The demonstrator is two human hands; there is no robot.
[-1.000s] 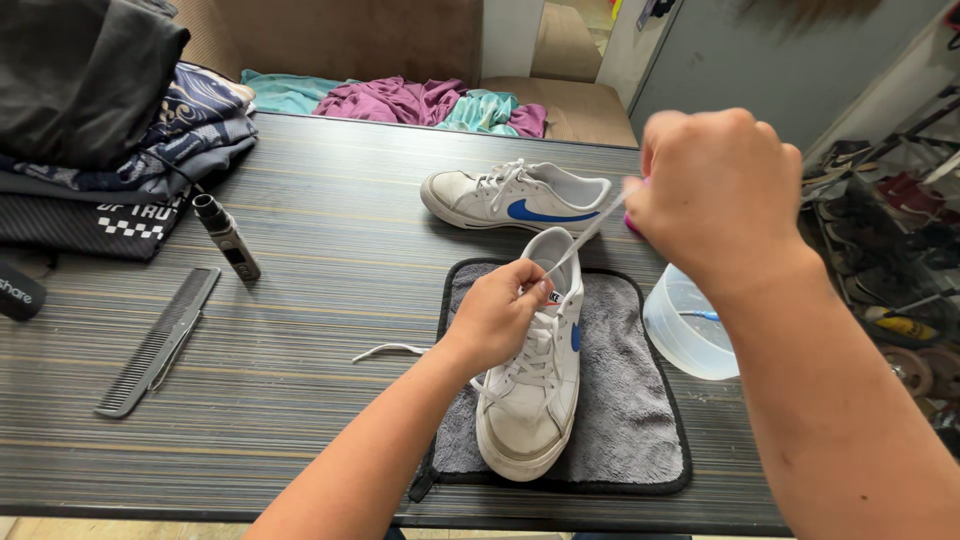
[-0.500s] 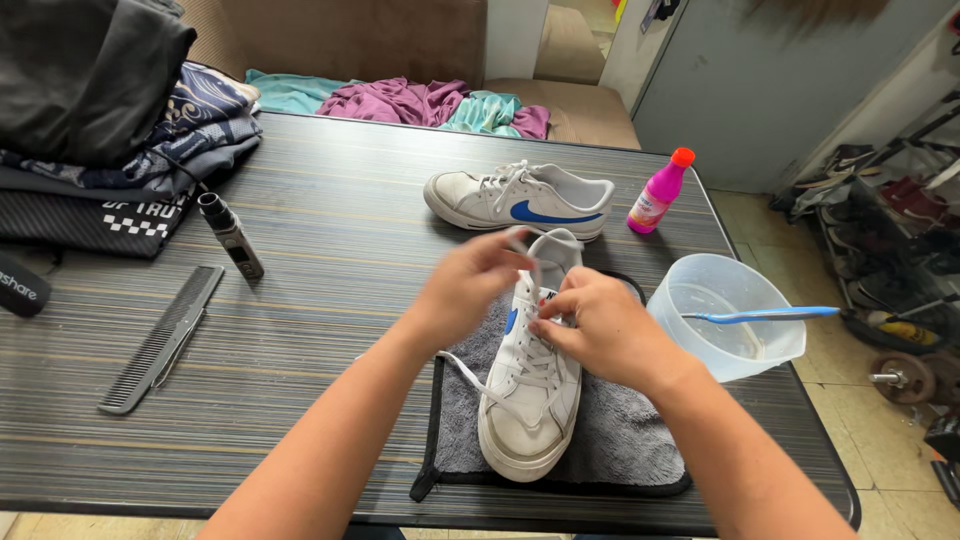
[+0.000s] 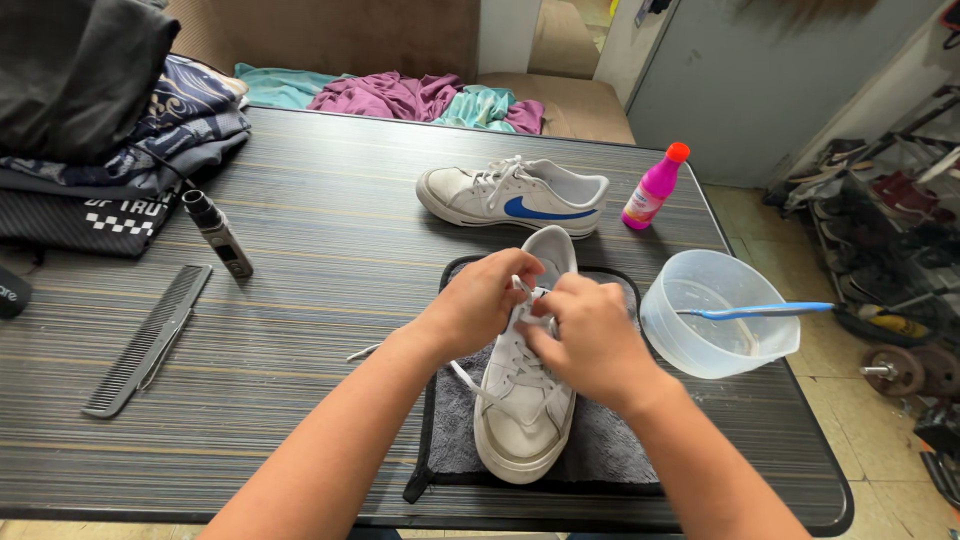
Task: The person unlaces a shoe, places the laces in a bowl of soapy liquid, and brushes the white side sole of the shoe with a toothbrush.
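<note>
Both hands at the laces of a white sneaker (image 3: 525, 405) on a grey cloth (image 3: 610, 445).
Left hand (image 3: 478, 305) and right hand (image 3: 590, 340) curled shut, apparently pinching the lace (image 3: 470, 385) near the tongue; second sneaker (image 3: 515, 195), tub (image 3: 715, 325) and comb (image 3: 148, 338) on counter (image 3: 300, 300).

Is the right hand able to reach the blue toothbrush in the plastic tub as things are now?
Probably yes. The toothbrush lies across the tub, just right of the right hand, with nothing between them. But both hands are busy with the laces of the white shoe.
</note>
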